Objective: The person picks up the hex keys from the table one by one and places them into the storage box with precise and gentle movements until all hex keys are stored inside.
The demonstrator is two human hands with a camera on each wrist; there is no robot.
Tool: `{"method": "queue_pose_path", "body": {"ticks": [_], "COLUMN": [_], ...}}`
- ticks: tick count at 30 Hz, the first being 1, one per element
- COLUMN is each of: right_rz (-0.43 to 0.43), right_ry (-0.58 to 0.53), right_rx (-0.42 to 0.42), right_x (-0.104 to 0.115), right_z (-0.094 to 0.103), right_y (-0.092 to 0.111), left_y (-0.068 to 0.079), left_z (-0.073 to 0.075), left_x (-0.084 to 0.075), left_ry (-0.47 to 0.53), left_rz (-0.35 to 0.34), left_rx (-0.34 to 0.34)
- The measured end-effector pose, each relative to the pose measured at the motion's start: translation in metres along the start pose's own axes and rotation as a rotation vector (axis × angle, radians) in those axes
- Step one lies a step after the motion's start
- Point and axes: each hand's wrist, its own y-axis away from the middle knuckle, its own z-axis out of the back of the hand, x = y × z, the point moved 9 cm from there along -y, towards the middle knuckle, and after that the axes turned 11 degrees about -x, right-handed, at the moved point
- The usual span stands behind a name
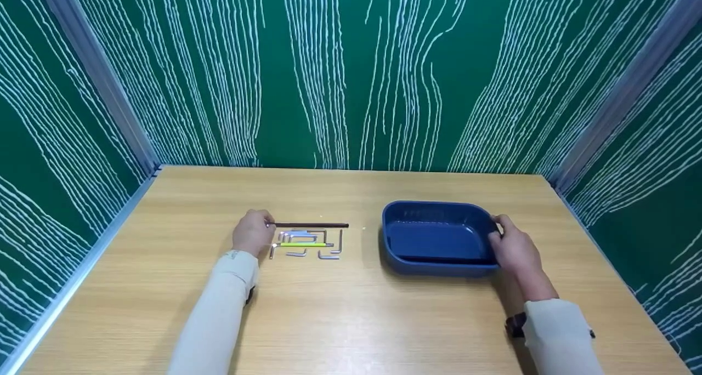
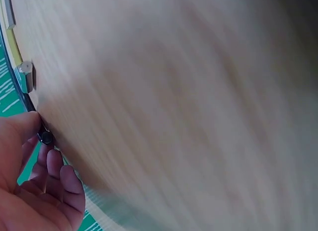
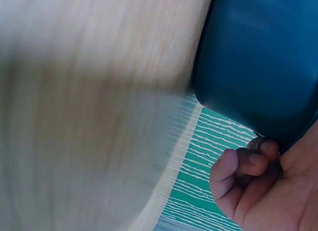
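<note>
We see a long dark rod (image 1: 311, 225) on the left half of the wooden table (image 1: 340, 320), along the far edge of a group of hex keys. The left hand (image 1: 253, 232) pinches its left end between thumb and fingers; that end is partly covered in the head view, though the left wrist view shows its dark tip poking out. Just nearer to us lie a yellow-green hex key (image 1: 303, 244) and several silver L-shaped hex keys (image 1: 340, 241), some so close together that we cannot count them surely. Well to the right is a deep blue bin (image 1: 439, 238), its right wall gripped by the right hand (image 1: 517, 251), whose fingers are partly hidden behind the rim. We cannot tell whether its base touches the table. Pale sleeves (image 1: 211, 314) are cut off by the lower edge, and a dark wristband (image 1: 515, 325) is half covered. Green walls (image 1: 477, 73) with wavy white lines stand behind.
</note>
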Motion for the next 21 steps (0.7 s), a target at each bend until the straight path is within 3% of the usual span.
{"method": "queue_pose_path", "body": {"ticks": [9,21], "right_rz": [-0.005,-0.006], "right_ry": [-0.007,-0.013], "right_rx": [0.015,0.037], "right_x": [0.0007,-0.0005], "right_z": [-0.0007,-0.0014], "right_y": [0.0016,0.0009], "left_y": [0.0026,0.0009], "left_z": [-0.0027,-0.0006], "left_x": [0.0002,-0.0011], "left_ry": [-0.077,-0.090], "left_rz": [-0.028,-0.120], "left_rx": [0.044,-0.007]}}
